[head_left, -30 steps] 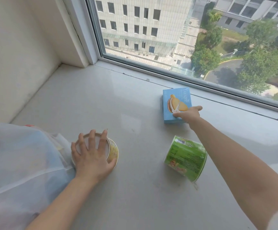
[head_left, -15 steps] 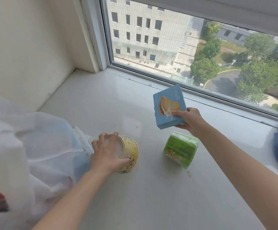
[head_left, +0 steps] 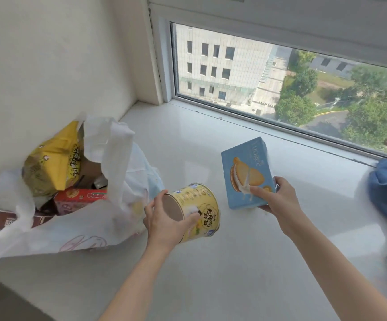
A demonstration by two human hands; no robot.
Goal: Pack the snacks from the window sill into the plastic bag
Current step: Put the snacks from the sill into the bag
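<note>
While the left hand [head_left: 164, 222] grips the light, stiff noodle cup [head_left: 198, 210] round its base, the right hand [head_left: 274, 196] pinches the rigid biscuit box [head_left: 248, 170] at its lower corner, both near the plastic bag [head_left: 109, 218].

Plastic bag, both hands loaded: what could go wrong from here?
1. No hand is free: the left hand grips the yellow cup, the right hand the blue box, so the slumped plastic bag mouth may fold shut.
2. The bag looks full; added snacks may spill onto the sill.
</note>
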